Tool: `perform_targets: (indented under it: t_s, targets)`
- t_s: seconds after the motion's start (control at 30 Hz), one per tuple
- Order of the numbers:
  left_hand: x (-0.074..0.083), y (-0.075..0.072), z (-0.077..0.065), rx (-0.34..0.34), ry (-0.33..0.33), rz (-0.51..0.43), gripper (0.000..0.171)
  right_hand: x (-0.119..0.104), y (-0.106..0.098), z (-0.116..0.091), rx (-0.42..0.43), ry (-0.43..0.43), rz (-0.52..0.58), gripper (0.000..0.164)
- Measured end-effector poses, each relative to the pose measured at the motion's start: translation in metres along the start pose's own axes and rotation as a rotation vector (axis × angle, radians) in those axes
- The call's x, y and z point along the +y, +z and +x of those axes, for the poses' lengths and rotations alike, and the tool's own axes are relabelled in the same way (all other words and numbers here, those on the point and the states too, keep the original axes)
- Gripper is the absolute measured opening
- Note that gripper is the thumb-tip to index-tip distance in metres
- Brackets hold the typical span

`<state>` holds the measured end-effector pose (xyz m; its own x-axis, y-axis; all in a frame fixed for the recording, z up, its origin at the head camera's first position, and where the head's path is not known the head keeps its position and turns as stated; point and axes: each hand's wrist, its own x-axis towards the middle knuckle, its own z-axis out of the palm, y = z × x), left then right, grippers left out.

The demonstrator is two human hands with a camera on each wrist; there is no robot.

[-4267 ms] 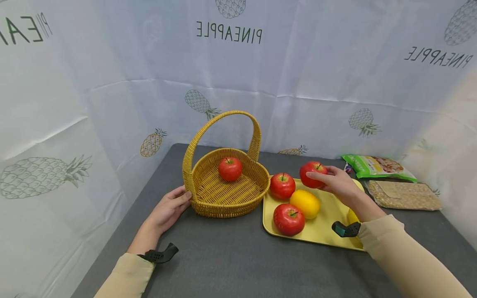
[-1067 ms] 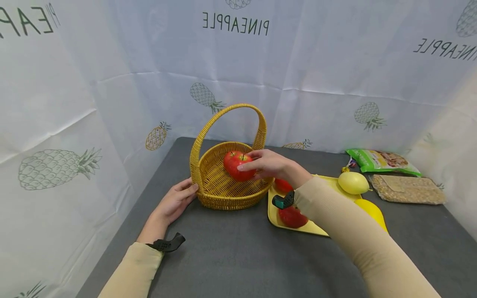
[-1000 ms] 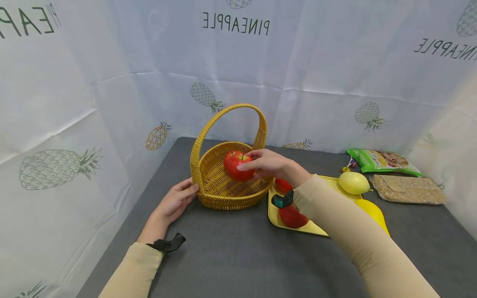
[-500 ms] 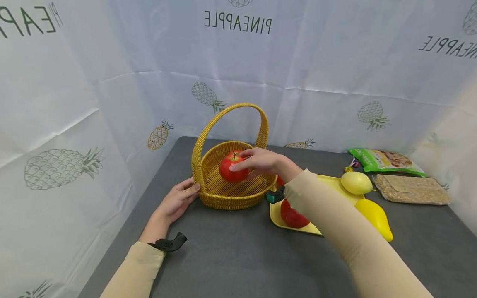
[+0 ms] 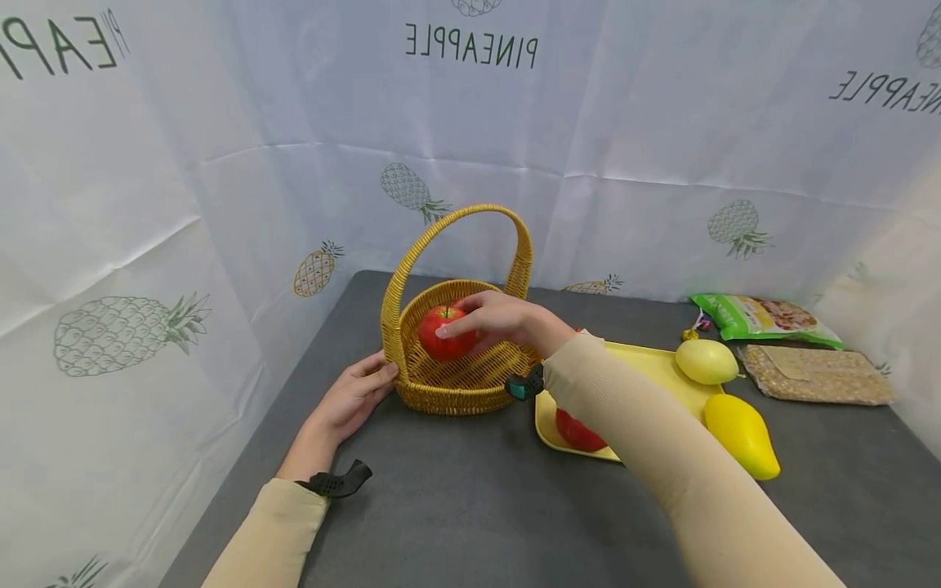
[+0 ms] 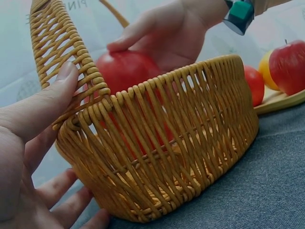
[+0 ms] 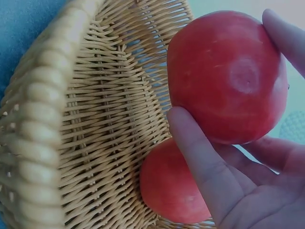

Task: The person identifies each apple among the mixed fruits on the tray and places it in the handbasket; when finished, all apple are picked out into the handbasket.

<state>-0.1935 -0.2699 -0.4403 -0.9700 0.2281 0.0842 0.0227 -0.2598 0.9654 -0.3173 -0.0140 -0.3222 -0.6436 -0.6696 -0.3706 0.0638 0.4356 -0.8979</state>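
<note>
A yellow wicker basket point(image 5: 457, 400) with a tall arched handle stands on the dark table. My left hand point(image 5: 356, 396) holds its left side at the handle's foot; in the left wrist view the thumb lies over the weave and the other fingers spread along the outer wall. My right hand point(image 5: 503, 318) grips a red apple point(image 5: 443, 341) between thumb and fingers, inside the basket's opening under the handle. Below that apple, the right wrist view shows a second red apple point(image 7: 171, 183) resting on the basket floor; the head view mostly hides it behind hand and apple.
Right of the basket lies a yellow tray point(image 5: 654, 367) with a red apple point(image 5: 577, 433), partly under the right sleeve. A pale yellow fruit point(image 5: 707, 362) and a mango point(image 5: 741, 437) sit at its right. Behind are a green packet point(image 5: 768, 318) and a bag of grains point(image 5: 816, 374).
The right hand has carried the apple from the tray into the basket, then shifted it leftward, away from the other apple. The left hand has stayed on the basket.
</note>
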Motion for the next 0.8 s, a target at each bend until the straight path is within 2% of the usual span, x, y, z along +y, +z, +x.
perform_targets:
  t_s: [0.17,0.3,0.53,0.8]
  targets:
    - [0.0,0.001,0.0,0.006,-0.007,0.002,0.059,0.0,0.0,0.008,0.027,0.011,-0.037,0.075]
    - [0.0,0.001,-0.001,0.005,-0.002,0.004,0.057,-0.001,-0.001,0.013,0.042,-0.002,-0.047,0.067]
    - [-0.001,0.0,-0.002,0.009,0.01,-0.004,0.039,-0.001,-0.001,0.022,0.041,-0.023,-0.088,0.066]
    - [0.0,0.0,0.0,-0.001,0.009,0.001,0.053,-0.002,-0.001,0.031,-0.004,-0.013,-0.155,0.067]
